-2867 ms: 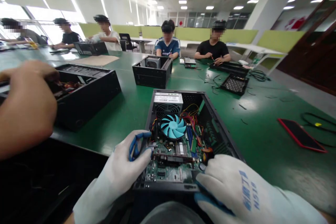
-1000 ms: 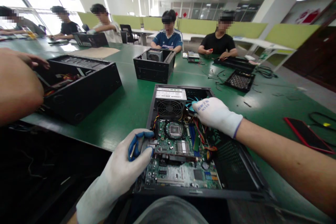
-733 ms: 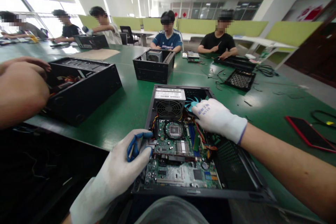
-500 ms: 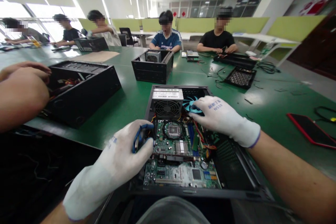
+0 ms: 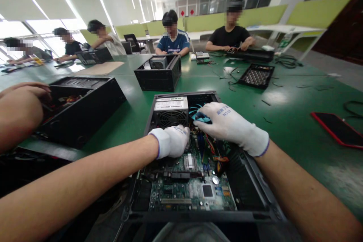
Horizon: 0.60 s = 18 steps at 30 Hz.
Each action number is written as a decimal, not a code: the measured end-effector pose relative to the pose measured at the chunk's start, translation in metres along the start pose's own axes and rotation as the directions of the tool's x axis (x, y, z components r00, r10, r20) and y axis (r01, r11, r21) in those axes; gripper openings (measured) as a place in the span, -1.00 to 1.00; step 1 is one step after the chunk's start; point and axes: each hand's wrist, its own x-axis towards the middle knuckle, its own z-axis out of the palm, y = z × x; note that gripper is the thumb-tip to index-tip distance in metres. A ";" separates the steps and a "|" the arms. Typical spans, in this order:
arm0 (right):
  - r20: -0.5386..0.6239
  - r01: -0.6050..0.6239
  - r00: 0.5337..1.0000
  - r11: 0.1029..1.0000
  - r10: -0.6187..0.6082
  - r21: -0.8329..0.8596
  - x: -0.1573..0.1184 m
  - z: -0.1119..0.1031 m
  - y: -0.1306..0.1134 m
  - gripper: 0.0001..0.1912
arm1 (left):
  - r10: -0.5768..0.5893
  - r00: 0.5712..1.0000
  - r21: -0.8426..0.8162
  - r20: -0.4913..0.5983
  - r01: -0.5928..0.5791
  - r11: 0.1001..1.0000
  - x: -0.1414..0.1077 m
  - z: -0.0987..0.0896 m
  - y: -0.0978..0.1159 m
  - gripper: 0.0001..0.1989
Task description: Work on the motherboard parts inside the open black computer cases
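Note:
An open black computer case (image 5: 159,217) lies in front of me, with a green motherboard (image 5: 181,193) inside. My gloved right hand (image 5: 227,124) curls around a cooling fan with light-blue blades (image 5: 195,110), beside the power supply (image 5: 171,111). Over the upper part of the board, just below the power supply's grille, is my gloved left hand (image 5: 174,141). Its fingers are bent closed and point down toward the processor socket, which it covers. Whatever those fingers hold, if anything, is hidden. Coloured wires (image 5: 218,155) run down the board's right side.
A co-worker's hands (image 5: 25,90) reach into another black case (image 5: 87,109) at left. A smaller case (image 5: 157,75) stands ahead. A black tray (image 5: 256,75), cables (image 5: 287,61) and a red-edged phone (image 5: 337,128) lie to the right. Several people sit across the table.
My left hand has moved from the case's left side, where its fingers were apart, onto the board, and its fingers have closed. My right hand stays at the fan. The view has shifted slightly.

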 end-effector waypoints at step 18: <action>-0.031 0.045 0.999 0.996 -0.043 0.072 -0.006 -0.002 0.002 -0.66 | 0.018 0.999 0.011 -0.031 -0.017 1.000 0.042 0.013 -0.014 -0.55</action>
